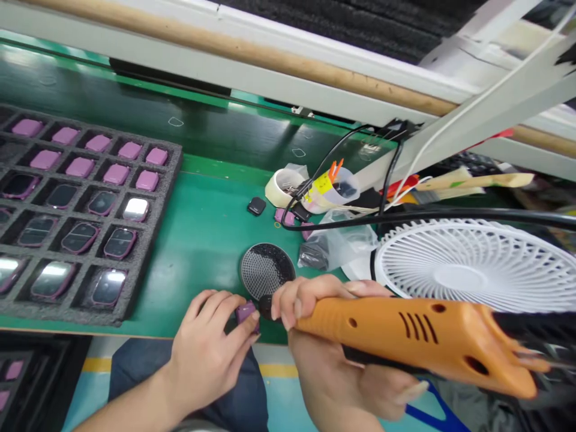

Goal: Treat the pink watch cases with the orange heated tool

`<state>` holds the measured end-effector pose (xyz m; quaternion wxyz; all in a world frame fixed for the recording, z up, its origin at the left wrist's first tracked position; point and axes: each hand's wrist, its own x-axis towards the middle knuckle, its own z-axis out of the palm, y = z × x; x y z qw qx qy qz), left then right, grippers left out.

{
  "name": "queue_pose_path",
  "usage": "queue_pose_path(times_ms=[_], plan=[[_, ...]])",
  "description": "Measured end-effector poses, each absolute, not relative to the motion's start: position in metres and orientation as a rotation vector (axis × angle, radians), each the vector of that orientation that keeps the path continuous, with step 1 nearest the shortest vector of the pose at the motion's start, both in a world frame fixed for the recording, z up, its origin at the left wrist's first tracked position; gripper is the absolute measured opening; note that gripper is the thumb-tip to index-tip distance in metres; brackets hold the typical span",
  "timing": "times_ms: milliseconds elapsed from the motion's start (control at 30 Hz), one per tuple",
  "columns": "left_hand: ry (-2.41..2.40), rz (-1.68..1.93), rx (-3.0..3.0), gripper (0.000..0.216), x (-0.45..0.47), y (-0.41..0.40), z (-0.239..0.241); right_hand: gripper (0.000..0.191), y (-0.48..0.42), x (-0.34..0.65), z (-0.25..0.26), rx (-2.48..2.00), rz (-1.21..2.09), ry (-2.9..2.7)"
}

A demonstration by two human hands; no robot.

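My left hand [213, 339] is closed on a small purple watch case [246, 312] at the front edge of the green bench. In my right hand [324, 336] is an orange electric screwdriver [391, 336], its dark front end beside the watch case. Whether the tip touches the case is hidden by my fingers. Just beyond both hands lies a round black dish [266, 271] with a dimpled surface and small dark bits at its far side.
A grey foam tray [150, 240] of purple watch cases stands left. Behind the dish are a tape roll [284, 187], a cup [344, 186], loose watch cases and a plastic bag [342, 240]. A white fan [454, 264] and black cable [450, 215] occupy the right.
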<state>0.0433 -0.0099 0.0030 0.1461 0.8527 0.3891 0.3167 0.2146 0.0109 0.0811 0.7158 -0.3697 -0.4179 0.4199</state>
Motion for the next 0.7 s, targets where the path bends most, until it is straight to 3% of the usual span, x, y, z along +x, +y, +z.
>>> queue_pose_path(times_ms=[700], plan=[[1.129,0.924,2.435,0.019,0.0448,-0.0111,-0.0006,0.049,0.0077,0.2144,0.0758,-0.860,0.892,-0.952]])
